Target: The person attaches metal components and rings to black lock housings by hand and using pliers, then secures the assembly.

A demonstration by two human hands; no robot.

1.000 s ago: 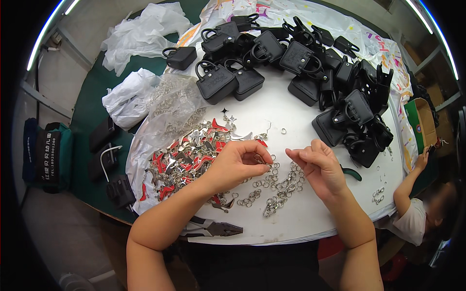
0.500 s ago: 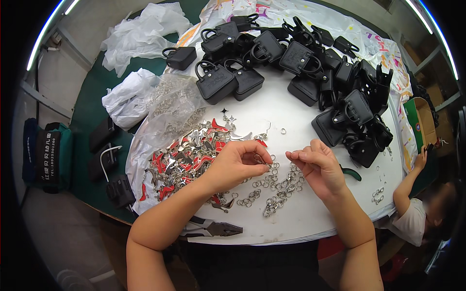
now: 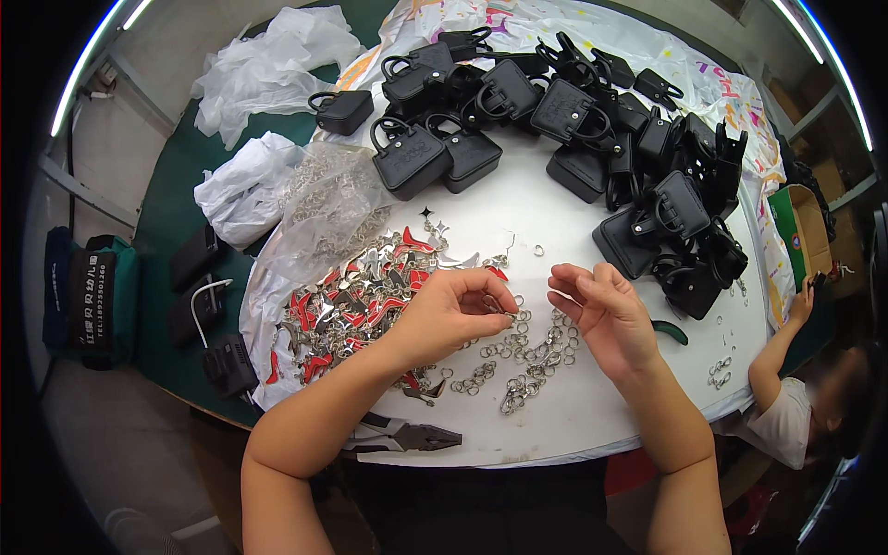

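My left hand point(image 3: 449, 310) is closed in a pinch over the table. Between its fingertips is a small silver metal ring point(image 3: 490, 302), partly hidden by the fingers. More linked silver rings point(image 3: 523, 324) show right beside the fingertips. My right hand point(image 3: 610, 319) is raised just to the right, its fingers loosely curled and apart, with nothing visible in them. Under and between the hands lie loose key rings and short chains point(image 3: 532, 365). Left of them, a heap of metal charms point(image 3: 370, 287) in red, black and silver, some boot-shaped, spreads beneath my left forearm.
Many small black handbags point(image 3: 573, 111) are piled at the back and right. A clear bag of chains point(image 3: 333, 199) stands left of centre. Pliers point(image 3: 421, 437) lie at the near edge, and a green-handled tool point(image 3: 671, 331) is beyond my right hand. Another person point(image 3: 786, 407) sits at the right.
My right hand's fingers have loosened from a pinch and spread apart. The left hand stays almost still with its ring.
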